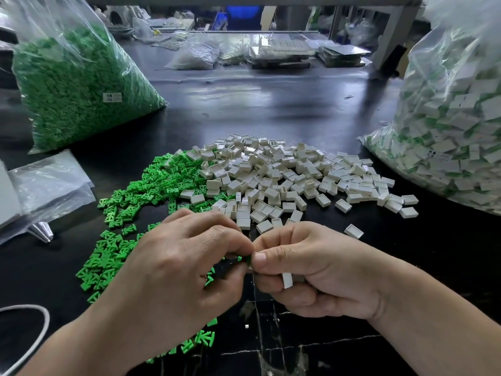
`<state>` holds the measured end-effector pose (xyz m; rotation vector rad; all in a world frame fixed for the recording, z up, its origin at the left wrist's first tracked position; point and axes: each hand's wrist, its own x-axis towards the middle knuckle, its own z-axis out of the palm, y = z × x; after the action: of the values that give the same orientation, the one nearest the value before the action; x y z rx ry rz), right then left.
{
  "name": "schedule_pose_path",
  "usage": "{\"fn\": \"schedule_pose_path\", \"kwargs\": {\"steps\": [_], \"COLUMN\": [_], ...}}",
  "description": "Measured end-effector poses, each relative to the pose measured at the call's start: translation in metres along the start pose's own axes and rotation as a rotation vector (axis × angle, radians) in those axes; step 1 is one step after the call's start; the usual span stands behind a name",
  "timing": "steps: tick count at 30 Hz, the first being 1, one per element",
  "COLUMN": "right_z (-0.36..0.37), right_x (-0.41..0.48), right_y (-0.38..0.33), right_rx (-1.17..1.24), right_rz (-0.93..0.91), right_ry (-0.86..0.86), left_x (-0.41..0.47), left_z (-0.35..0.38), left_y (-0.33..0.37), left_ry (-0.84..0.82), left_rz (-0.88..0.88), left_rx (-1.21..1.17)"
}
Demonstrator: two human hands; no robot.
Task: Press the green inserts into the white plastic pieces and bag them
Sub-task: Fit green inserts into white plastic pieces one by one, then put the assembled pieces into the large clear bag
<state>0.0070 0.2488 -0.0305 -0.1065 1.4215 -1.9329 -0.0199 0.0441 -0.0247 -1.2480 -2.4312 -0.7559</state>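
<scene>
My left hand (pixel 179 261) and my right hand (pixel 311 270) meet fingertip to fingertip above the black table, low in the middle of the view. Between the thumbs a green insert (pixel 248 259) shows as a small sliver. My right hand is closed on a white plastic piece (pixel 287 280), whose end sticks out below the thumb. A loose heap of green inserts (pixel 141 196) lies to the left, partly under my left hand. A heap of white plastic pieces (pixel 284 177) lies beyond the hands.
A big clear bag of green inserts (pixel 76 85) stands at the back left. A big clear bag of assembled white-and-green pieces (pixel 455 126) stands at the right. Flat empty bags (pixel 46 185) lie at the left edge. A white cord (pixel 40 329) curls at the bottom left.
</scene>
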Motion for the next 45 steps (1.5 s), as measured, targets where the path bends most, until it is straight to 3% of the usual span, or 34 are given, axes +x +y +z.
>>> {"fn": "schedule_pose_path", "kwargs": {"steps": [10,18,27,34,40,45], "right_z": [0.0,0.002,0.004,0.002,-0.003,-0.018], "right_x": [-0.002,-0.001,-0.002,-0.001,0.001,0.0], "right_y": [-0.003,-0.002,0.0,0.001,0.002,-0.006], "right_rx": [0.001,0.001,-0.134,-0.18,0.01,0.558], "right_rz": [0.03,0.0,-0.079,-0.1,-0.115,-0.35], "right_ry": [0.001,0.008,0.121,0.125,0.048,-0.178], "left_x": [0.001,0.001,0.0,0.001,0.005,0.007], "left_z": [0.0,0.0,-0.001,0.006,0.011,0.009], "left_y": [-0.002,0.0,0.006,0.005,0.001,-0.003], "left_ry": [-0.025,0.0,-0.047,-0.067,0.002,0.1], "left_rz": [0.047,-0.039,-0.413,-0.561,-0.617,-0.664], "left_rx": [0.044,0.064,-0.335,-0.583,-0.69,-0.73]}}
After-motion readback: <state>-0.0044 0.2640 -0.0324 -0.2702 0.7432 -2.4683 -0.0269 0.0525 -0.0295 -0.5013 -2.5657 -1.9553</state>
